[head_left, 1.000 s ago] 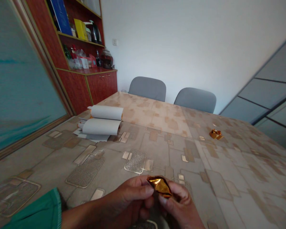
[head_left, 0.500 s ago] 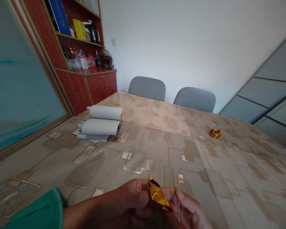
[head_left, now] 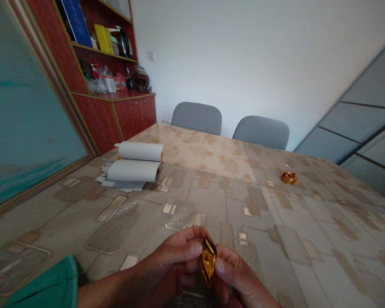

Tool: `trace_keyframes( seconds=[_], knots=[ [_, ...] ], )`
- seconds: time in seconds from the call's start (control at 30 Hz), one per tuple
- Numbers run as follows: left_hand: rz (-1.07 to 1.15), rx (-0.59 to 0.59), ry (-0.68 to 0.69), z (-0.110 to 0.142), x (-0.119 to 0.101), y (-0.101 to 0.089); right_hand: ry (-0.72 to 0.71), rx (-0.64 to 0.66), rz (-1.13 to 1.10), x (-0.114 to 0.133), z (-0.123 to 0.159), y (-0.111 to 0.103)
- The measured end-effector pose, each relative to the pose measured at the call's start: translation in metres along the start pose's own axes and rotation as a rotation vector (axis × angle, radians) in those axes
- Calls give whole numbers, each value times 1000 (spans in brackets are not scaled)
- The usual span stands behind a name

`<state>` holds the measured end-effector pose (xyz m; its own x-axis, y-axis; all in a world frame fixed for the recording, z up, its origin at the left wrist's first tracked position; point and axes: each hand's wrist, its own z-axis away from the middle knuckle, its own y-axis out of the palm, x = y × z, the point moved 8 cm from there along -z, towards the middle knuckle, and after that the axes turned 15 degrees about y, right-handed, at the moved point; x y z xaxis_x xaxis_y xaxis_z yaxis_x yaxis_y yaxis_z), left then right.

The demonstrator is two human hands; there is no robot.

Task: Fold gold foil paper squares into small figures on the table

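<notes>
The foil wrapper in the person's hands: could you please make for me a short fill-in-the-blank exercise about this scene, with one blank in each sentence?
The left hand and the right hand pinch a small ____ foil wrapper.
Another crumpled piece of foil lies on the ____ side of the patterned table cover.
The sleeve on the left arm is ____.

Missing words: gold; right; green.
</notes>
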<state>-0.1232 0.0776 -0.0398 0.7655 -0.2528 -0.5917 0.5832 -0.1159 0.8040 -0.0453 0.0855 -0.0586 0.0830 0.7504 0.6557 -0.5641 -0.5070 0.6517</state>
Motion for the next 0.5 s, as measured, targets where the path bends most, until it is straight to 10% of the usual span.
trace_keyframes(
  seconds=[0.5],
  knots=[
    [-230, 79, 141, -7, -10, -5, -10, 39, -76, 0, -4, 14]
  ],
)
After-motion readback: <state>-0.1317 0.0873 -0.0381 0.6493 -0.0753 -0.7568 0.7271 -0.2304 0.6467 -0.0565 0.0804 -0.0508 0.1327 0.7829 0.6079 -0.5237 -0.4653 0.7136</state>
